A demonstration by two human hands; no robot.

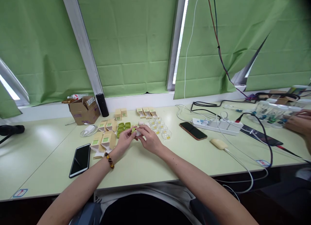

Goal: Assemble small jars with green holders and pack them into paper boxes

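Observation:
Over the middle of the table, my left hand (124, 139) and my right hand (150, 140) meet with bent fingers around a small green-and-whitish piece (134, 130). Its exact kind is too small to make out. Just behind my left hand stand several small green containers (120, 129). Beyond my right hand lie several clear round cups (159, 127) with yellow centres. Left of my left hand are open cream boxes (106, 140) with green squares on them. More small cream boxes (147, 112) stand farther back.
A phone (80, 161) lies at left, another phone (193, 130) at right. A cardboard box (84, 111) and black cylinder (102, 105) stand against the wall. Power strip (216, 125), cables and a cream mouse-shaped object (218, 143) occupy the right. A co-worker's hand (298, 123) touches clear containers (272, 111).

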